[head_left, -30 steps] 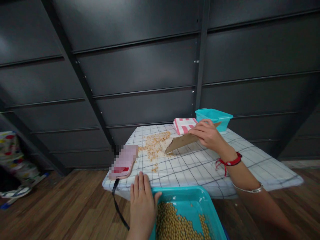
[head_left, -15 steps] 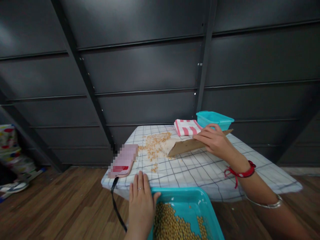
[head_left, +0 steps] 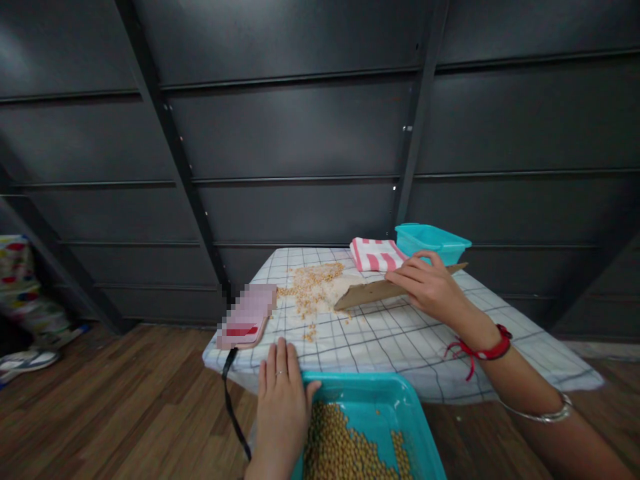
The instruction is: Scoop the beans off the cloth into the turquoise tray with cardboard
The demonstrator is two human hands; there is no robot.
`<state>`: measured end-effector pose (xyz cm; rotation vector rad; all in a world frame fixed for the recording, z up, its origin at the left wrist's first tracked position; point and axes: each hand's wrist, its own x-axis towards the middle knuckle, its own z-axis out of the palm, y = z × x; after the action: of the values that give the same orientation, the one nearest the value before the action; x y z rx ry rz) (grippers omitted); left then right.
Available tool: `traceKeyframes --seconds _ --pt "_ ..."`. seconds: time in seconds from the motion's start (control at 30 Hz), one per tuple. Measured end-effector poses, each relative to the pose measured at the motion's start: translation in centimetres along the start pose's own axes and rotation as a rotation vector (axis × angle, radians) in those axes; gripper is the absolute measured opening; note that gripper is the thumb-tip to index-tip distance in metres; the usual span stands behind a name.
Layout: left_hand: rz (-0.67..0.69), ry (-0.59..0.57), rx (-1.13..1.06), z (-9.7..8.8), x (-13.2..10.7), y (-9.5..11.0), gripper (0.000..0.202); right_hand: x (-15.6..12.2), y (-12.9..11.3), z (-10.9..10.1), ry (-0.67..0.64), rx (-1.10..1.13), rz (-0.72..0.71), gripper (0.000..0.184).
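My right hand [head_left: 430,285] grips a brown piece of cardboard [head_left: 373,292] that lies slanted on the checked tablecloth [head_left: 400,340], its left end beside a scatter of yellow beans [head_left: 313,288]. My left hand [head_left: 283,403] holds the left rim of a teal tray [head_left: 395,400] at the table's near edge, thumb inside the rim and fingers closed together. Many beans [head_left: 345,450] lie in that tray.
A pink phone case [head_left: 246,319] with a black strap [head_left: 234,413] hangs over the table's left edge. A red-and-white striped cloth [head_left: 376,254] and a small teal tub [head_left: 433,241] sit at the far side. Dark metal wall panels stand behind; wooden floor surrounds the table.
My right hand has drawn the cardboard to the right, away from the loose beans. My left hand stays on the tray rim. The view has shifted slightly.
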<state>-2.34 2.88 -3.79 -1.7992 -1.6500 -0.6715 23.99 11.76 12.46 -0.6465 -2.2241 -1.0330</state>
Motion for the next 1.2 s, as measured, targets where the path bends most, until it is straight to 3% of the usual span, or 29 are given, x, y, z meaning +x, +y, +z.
traceKeyframes --seconds 0.47,0.87,1.2 --pt "0.009 -0.007 0.078 -0.5 0.3 -0.1 0.063 -0.1 0.2 0.4 0.004 -0.023 -0.005 0.034" --pt "0.016 -0.012 0.061 -0.7 0.3 -0.3 0.063 -0.6 -0.3 -2.8 -0.051 -0.043 -0.043 0.028" --pt "-0.006 -0.051 0.067 -0.4 0.1 -0.4 0.062 -1.1 -0.6 -3.4 -0.031 -0.071 -0.043 0.025"
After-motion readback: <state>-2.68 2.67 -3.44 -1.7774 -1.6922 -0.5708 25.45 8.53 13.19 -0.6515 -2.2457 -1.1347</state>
